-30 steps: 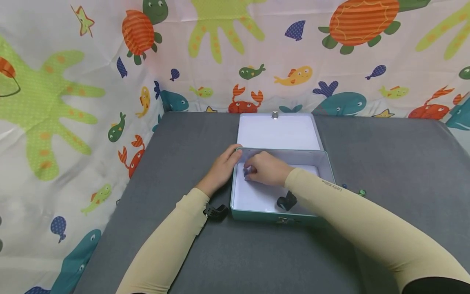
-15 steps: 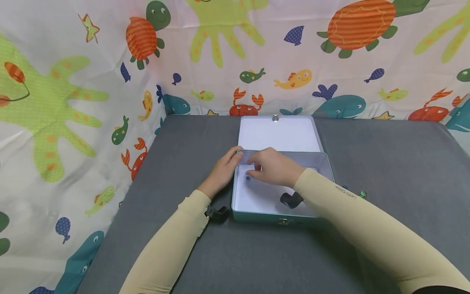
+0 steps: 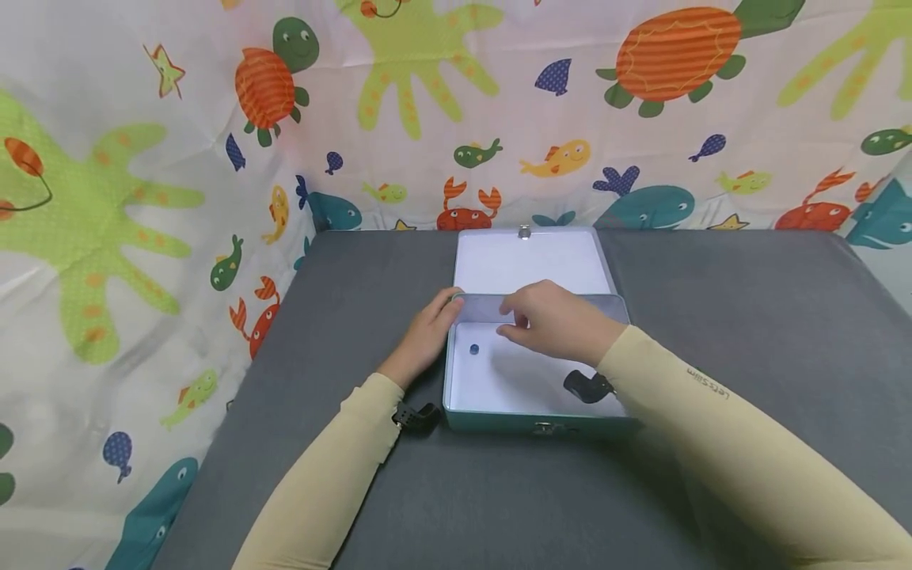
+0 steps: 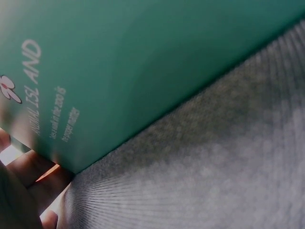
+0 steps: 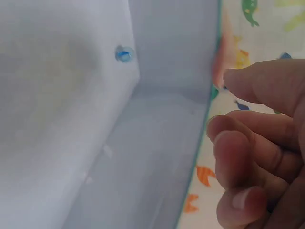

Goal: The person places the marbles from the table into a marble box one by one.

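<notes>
A green tin box (image 3: pixel 499 423) with a white inside stands open on the table, its lid folded back. One small blue glass marble (image 3: pixel 473 349) lies on the box floor near the left wall, and the right wrist view also shows this clear-and-blue marble (image 5: pixel 125 54). My left hand (image 3: pixel 427 328) holds the box's far left corner, thumb at the rim; in the left wrist view its fingers (image 4: pixel 33 167) reach round the box's end. Above the box floor hangs my right hand (image 3: pixel 563 323), fingers loosely bent, thumb and fingertips apart and holding nothing.
The white lid (image 3: pixel 530 261) lies back behind the box. A grey cloth covers the table (image 3: pixel 385 269). Fabric printed with sea animals (image 3: pixel 399 158) hangs behind and at the left. Each wrist wears a black camera, the right one (image 3: pixel 587 386) low over the box.
My right hand has let go of the marble and drawn back to the right and up. The marble now lies on the box floor. My left hand keeps its place at the box corner.
</notes>
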Available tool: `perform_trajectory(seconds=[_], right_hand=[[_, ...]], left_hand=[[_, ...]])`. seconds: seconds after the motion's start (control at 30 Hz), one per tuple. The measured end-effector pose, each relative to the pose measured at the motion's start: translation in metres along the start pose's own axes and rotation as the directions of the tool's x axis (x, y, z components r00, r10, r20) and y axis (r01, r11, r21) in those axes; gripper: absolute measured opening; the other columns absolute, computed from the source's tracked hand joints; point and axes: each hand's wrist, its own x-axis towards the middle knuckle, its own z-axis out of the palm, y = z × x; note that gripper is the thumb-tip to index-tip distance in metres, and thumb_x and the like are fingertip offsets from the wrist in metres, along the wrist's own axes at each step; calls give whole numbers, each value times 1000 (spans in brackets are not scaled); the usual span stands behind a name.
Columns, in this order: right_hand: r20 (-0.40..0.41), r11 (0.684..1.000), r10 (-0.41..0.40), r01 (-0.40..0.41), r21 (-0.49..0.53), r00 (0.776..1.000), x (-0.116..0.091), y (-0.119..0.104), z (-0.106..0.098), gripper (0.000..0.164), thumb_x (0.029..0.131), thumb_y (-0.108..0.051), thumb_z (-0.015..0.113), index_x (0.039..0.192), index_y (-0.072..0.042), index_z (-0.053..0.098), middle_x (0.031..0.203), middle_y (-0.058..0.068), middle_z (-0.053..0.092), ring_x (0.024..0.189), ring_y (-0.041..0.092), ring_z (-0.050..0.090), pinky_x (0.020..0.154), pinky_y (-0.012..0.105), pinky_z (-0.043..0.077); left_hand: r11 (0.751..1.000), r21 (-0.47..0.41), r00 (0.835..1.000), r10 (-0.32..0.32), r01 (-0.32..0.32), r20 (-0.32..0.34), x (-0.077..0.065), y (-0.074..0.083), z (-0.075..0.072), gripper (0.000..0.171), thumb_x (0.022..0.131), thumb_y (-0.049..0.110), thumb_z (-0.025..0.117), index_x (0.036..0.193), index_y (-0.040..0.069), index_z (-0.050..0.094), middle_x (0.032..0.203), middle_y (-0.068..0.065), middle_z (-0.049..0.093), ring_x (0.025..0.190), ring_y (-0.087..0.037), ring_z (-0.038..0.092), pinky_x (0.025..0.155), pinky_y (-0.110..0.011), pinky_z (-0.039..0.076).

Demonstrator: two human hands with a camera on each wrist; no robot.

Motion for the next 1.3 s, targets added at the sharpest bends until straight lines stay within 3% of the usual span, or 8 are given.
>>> perform_trajectory(seconds=[0.47, 0.77, 1.0, 1.3], right_hand=[[-45, 994, 97, -95, 54, 994, -49, 20, -22, 27, 93, -22, 81, 115, -6, 79, 83, 0, 72, 70, 15, 59, 61, 30, 53], [-170, 990, 132, -121, 69, 977, -92, 38, -39, 23, 94, -19, 81, 113, -6, 80, 81, -2, 70, 69, 15, 57, 59, 29, 52], [-224, 981, 185, -167, 94, 957, -117, 57, -40, 22, 96, -21, 79, 112, -7, 80, 82, -5, 71, 72, 13, 58, 61, 27, 53], [-206, 959, 279, -258, 120, 938, -149, 85, -35, 23, 98, -24, 76, 113, -7, 79, 83, -3, 72, 71, 16, 59, 60, 27, 52]], left_hand=[[998, -52, 999, 31, -30, 10, -5, -8, 5, 54, 110, 56, 38, 151, 24, 51, 150, -8, 58, 139, -30, 52, 117, -58, 38], [997, -72, 999, 42, -39, 33, -2, -8, 8, 51, 111, 53, 39, 151, 24, 51, 149, -10, 58, 134, -32, 55, 114, -58, 41], [997, -63, 998, 56, -55, 14, 0, -5, 5, 50, 110, 55, 39, 147, 24, 53, 144, -9, 60, 130, -31, 57, 112, -58, 42], [998, -57, 999, 39, -39, 2, 0, -3, 5, 51, 110, 54, 39, 148, 24, 53, 146, -10, 59, 131, -32, 55, 113, -59, 41]])
